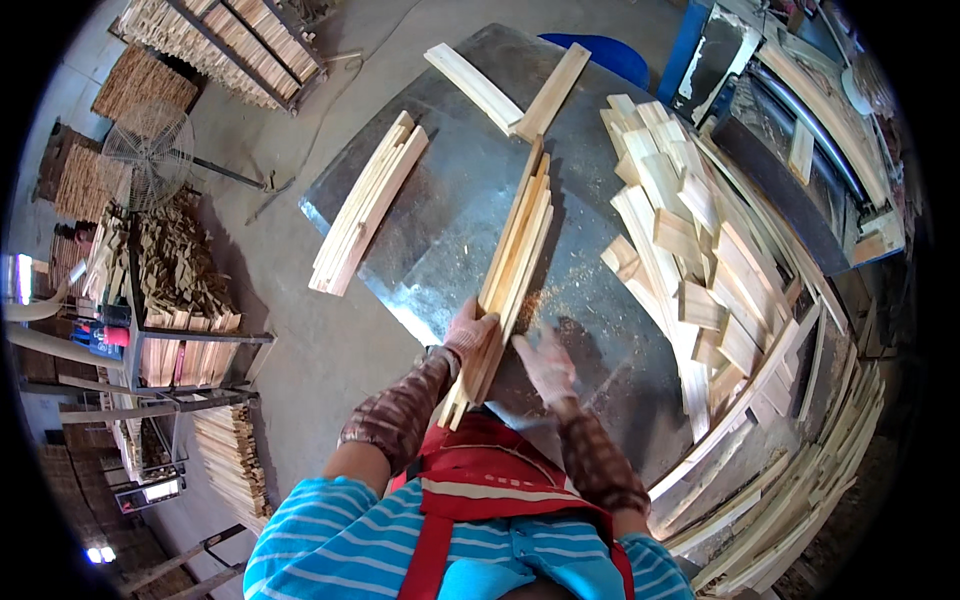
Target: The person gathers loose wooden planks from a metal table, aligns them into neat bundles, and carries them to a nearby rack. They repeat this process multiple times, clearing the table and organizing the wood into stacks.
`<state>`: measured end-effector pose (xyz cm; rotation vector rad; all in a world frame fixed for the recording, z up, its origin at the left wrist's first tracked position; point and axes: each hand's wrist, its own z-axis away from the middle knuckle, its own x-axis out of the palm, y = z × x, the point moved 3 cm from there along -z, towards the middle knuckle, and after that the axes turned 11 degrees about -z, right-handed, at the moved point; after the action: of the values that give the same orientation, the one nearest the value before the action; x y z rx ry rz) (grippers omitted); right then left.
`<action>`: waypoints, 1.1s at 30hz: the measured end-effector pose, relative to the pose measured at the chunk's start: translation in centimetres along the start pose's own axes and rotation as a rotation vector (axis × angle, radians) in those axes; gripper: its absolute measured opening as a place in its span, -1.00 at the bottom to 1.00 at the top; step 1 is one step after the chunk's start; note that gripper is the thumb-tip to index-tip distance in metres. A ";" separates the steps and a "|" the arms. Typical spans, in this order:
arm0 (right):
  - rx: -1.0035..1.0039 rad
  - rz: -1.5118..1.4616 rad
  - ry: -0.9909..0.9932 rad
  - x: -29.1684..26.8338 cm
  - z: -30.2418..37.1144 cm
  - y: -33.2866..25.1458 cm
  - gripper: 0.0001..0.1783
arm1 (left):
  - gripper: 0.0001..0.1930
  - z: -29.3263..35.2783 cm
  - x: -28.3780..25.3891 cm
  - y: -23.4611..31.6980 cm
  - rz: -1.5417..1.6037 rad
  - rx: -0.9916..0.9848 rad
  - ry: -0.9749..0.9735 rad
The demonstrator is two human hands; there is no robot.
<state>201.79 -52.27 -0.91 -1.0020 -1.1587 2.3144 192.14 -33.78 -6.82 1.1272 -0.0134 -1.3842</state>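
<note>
A bundle of long, narrow wooden strips [518,250] lies on the grey metal table [440,230], its near end reaching past the table's edge toward my red apron. My gloved left hand [468,330] is closed around the left side of this bundle, near its lower end. To the right of the strips, my gloved right hand [547,368] is apart from them over the tabletop, fingers stretched out and nothing visible in it. Beyond the bundle's far end, a pale board [474,88] and a browner board [553,90] meet in a V.
Another stack of strips [370,205] sits at the table's left edge. A loose heap of boards [690,240] covers the right side. Sawdust [530,308] lies beside the bundle. A machine with a roller [815,135] stands far right, and a fan [150,155] stands left.
</note>
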 end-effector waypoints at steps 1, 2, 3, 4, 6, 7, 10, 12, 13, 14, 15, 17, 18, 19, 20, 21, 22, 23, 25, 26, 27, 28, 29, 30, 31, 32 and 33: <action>0.106 -0.020 -0.101 1.8 -2.2 -2.2 -0.16 | -0.46 -0.5 0.3 -1.7 0.061 -0.059 0.020; 0.220 -0.040 -0.193 3.5 -3.7 -3.3 -0.11 | -0.42 -1.0 0.3 -2.8 0.108 -0.014 0.003; 0.183 0.067 -0.042 5.8 -5.2 -2.4 -0.07 | -0.48 -0.9 0.5 -3.6 0.124 0.004 0.008; 0.196 0.060 -0.048 6.4 -5.8 -2.4 -0.06 | -0.55 -1.0 0.2 -3.7 0.142 0.022 0.014; 0.236 0.048 -0.055 6.6 -6.7 -1.4 -0.04 | -0.53 -0.9 -0.4 -3.3 0.187 0.047 -0.055; 0.214 0.033 0.015 6.7 -7.0 0.2 -0.11 | -0.52 -0.7 -0.5 -2.5 0.213 0.062 -0.094; 0.068 -0.262 -0.056 6.5 -7.5 3.9 -0.20 | -0.46 -0.3 -1.2 -1.6 0.134 0.005 -0.037; 0.165 -0.225 -0.104 5.8 -7.4 2.8 -0.35 | -0.39 -0.7 -1.1 -2.7 0.065 -0.033 -0.038; 0.203 -0.257 -0.085 5.8 -7.8 3.5 -0.40 | -0.38 -0.4 -1.3 -2.0 0.030 -0.030 -0.011; 0.241 -0.288 -0.066 5.7 -7.8 4.3 -0.45 | -0.37 0.0 -1.4 -1.3 -0.004 -0.026 0.016; 0.248 -0.392 -0.029 5.0 -7.5 5.1 -0.48 | -0.33 1.4 -2.1 1.1 -0.008 -0.030 0.033; 0.231 -0.594 0.013 4.5 -6.8 5.0 -0.56 | -0.24 3.0 -1.9 1.8 -0.215 0.216 0.223; 0.207 -0.737 0.033 4.6 -6.4 4.4 -0.60 | -0.19 4.2 -1.8 1.8 -0.319 0.339 0.320; 0.180 -0.876 0.060 4.2 -6.0 3.9 -0.63 | -0.11 5.0 -1.4 3.5 -0.148 0.383 0.203; 0.151 -1.014 0.088 3.6 -5.6 3.5 -0.67 | -0.06 6.3 -0.9 4.7 -0.123 0.284 0.040; 0.281 -1.117 0.027 3.0 -5.3 2.8 -0.70 | 0.01 6.4 -0.6 5.1 -0.139 0.221 -0.047; 0.290 -1.150 0.052 2.9 -5.3 2.9 -0.69 | 0.08 6.5 -0.5 5.4 -0.154 0.157 -0.134; 0.300 -1.183 0.077 2.9 -5.3 3.0 -0.68 | 0.12 6.7 -0.4 6.1 -0.207 0.157 -0.156; 0.281 -1.252 0.053 2.4 -4.9 1.9 -0.62 | 0.20 7.7 -0.8 8.2 -0.308 0.148 -0.205; 0.265 -1.351 0.011 2.4 -4.8 1.3 -0.62 | 0.23 7.5 -0.5 8.2 -0.352 0.162 -0.170; 0.247 -1.451 -0.033 2.3 -4.7 0.6 -0.62 | 0.25 7.4 -0.8 8.8 -0.397 0.176 -0.134; 0.229 -1.550 -0.078 2.4 -4.7 -0.1 -0.62 | 0.28 7.4 -1.3 9.5 -0.442 0.189 -0.098; 0.215 -1.536 -0.053 2.3 -4.4 -0.6 -0.60 | 0.21 7.1 -1.6 9.9 -0.379 0.069 -0.174; 0.198 -1.523 -0.025 2.1 -4.1 -1.7 -0.59 | 0.17 6.5 -1.7 9.4 -0.213 0.079 -0.208; 0.181 -1.504 -0.003 1.9 -4.1 -2.2 -0.58 | 0.13 5.6 -1.7 8.4 -0.041 0.085 -0.237; 0.174 -1.421 0.025 1.7 -4.5 -2.1 -0.57 | 0.09 4.9 -1.8 7.5 0.133 0.092 -0.263; 0.163 -1.344 0.059 1.3 -5.1 -1.6 -0.56 | -0.14 5.2 -2.7 8.2 0.514 0.148 -0.197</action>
<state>204.65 -47.80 -2.24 -0.0673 -1.0601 1.2235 194.46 -36.61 2.53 1.0118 -0.5198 -1.0347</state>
